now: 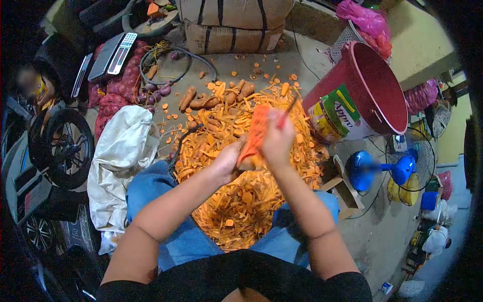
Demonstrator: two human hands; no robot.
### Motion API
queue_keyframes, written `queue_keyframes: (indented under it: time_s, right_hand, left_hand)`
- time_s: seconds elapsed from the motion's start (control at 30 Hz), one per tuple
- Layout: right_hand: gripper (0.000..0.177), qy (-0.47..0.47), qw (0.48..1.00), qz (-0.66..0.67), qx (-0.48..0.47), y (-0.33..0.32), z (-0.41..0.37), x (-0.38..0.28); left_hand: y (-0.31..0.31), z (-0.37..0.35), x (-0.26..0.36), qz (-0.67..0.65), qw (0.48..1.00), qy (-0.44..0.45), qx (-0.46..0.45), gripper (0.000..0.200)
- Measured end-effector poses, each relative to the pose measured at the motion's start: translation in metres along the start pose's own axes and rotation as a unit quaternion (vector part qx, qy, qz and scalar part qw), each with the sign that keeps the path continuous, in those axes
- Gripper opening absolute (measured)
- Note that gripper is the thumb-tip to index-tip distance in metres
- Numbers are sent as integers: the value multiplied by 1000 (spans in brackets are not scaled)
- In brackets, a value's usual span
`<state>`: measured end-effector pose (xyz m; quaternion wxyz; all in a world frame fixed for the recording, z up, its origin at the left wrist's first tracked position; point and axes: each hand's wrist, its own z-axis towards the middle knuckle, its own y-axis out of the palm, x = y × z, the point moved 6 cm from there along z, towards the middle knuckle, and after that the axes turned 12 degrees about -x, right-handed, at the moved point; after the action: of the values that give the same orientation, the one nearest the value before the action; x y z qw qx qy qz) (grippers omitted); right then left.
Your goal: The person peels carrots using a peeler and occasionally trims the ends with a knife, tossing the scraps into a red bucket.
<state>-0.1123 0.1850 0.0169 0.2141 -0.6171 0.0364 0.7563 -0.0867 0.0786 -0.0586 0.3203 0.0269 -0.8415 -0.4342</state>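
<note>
My left hand [230,160] is closed around the lower end of something orange, largely covered by the fingers. Above it, an orange-red perforated piece [258,128] stands between my hands. My right hand [277,138], slightly blurred, grips the red handle [283,121] of a tool with a dark, thin blade [292,104] pointing up and right. Below both hands lies a large heap of orange peelings and slices [216,201], between my knees. Several whole carrots [205,102] rest at the heap's far edge.
A dark red bucket [365,85] leans at the right, beside an open cardboard box [344,194]. A white sack [121,156] and red net bags of onions [128,75] lie left. Bulky brown sacks [234,38] stand ahead. A blue fan [359,171] is at the right.
</note>
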Motion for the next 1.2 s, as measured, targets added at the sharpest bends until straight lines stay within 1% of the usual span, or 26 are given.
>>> queue_keyframes:
  time_s: [0.03, 0.1, 0.17, 0.2, 0.23, 0.27, 0.33, 0.37, 0.43, 0.47, 0.5, 0.53, 0.6, 0.63, 0.7, 0.73, 0.77, 0.8, 0.83, 0.9, 0.97, 1.0, 1.03, 1.07, 1.13, 1.2]
  right_hand:
    - [23, 0, 1000, 0, 1, -1, 1, 0]
    - [24, -7, 995, -97, 32, -10, 7, -4]
    - [26, -29, 994, 15, 108, -40, 34, 23]
    - [26, 28, 989, -19, 144, -61, 44, 49]
    - [27, 84, 979, -54, 178, -73, 47, 53]
    - [27, 83, 979, -55, 179, -78, 47, 52]
    - [28, 180, 965, 37, 190, -77, 38, 25]
    - [27, 76, 981, 99, 151, -67, 39, 31]
    - [25, -49, 992, 113, 41, -33, 23, -3]
    - [22, -50, 998, 10, 26, -15, 5, -13]
    - [19, -51, 994, -94, 12, -3, -6, -18]
    - [19, -49, 994, -94, 11, -3, -5, -17]
    - [20, 4, 998, -62, 14, -6, 3, -2]
    - [21, -16, 990, -131, 49, -21, 16, 3]
    - [21, 16, 992, -6, 125, -53, 36, 19]
    - [21, 17, 992, -7, 126, -65, 43, 27]
    - [21, 73, 986, -14, 149, -80, 48, 44]
    - [21, 128, 977, -21, 171, -86, 49, 55]
    - [21, 128, 977, -22, 169, -78, 45, 40]
    - [23, 13, 987, 127, 100, -43, 31, 4]
    - [19, -31, 997, 60, 43, -17, 11, -9]
    - [19, -9, 1000, 8, 6, -3, -2, -10]
    - [20, 13, 998, -45, -31, 6, -10, -8]
    - [20, 14, 998, -46, -30, 6, -9, -3]
    - [22, -30, 993, -109, -28, 4, -5, -2]
    - [21, 13, 996, -48, 76, -23, 19, 14]
  left_hand:
    - [2, -1, 1, 24, 1000, -6, -10, 32]
    - [11, -6, 3, 46, 999, -11, -20, 30]
    - [27, -18, 9, 123, 992, -32, -22, 30]
    - [27, -19, 9, 124, 992, -35, -21, 30]
    - [29, -20, 6, 118, 991, -50, -33, 33]
    - [30, -20, 5, 113, 991, -65, -45, 35]
    - [12, -9, 0, 96, 993, -57, -27, 36]
    - [1, -4, -3, 78, 996, -49, -7, 36]
    - [-3, 2, -1, 45, 999, -23, 9, 35]
    - [-3, 5, 1, 14, 1000, 3, 23, 35]
    - [12, -6, 8, 29, 998, -15, 51, 37]
    - [7, -4, 4, 28, 998, -16, 52, 37]
    - [6, 1, -7, 135, 989, -30, -52, 39]
    - [12, -7, -5, 156, 986, -46, -27, 37]
    - [23, -14, -3, 149, 987, -48, -32, 36]
    - [26, -15, -3, 143, 988, -48, -36, 36]
    - [28, -15, -6, 104, 991, -58, -58, 33]
    - [26, -14, -5, 103, 991, -58, -58, 33]
    - [21, -12, -5, 81, 993, -76, -43, 32]
    - [8, -6, -6, 55, 994, -92, -25, 30]
    - [1, 3, -6, -13, 996, -80, -48, 30]
    - [5, 3, -4, -12, 996, -79, -49, 30]
    - [10, 2, 3, 21, 998, -50, -21, 30]
    - [11, 0, 7, 54, 998, -21, 7, 30]
    - [10, -2, 4, 23, 999, -22, 21, 33]
    - [16, -7, 2, 140, 986, -94, 1, 33]
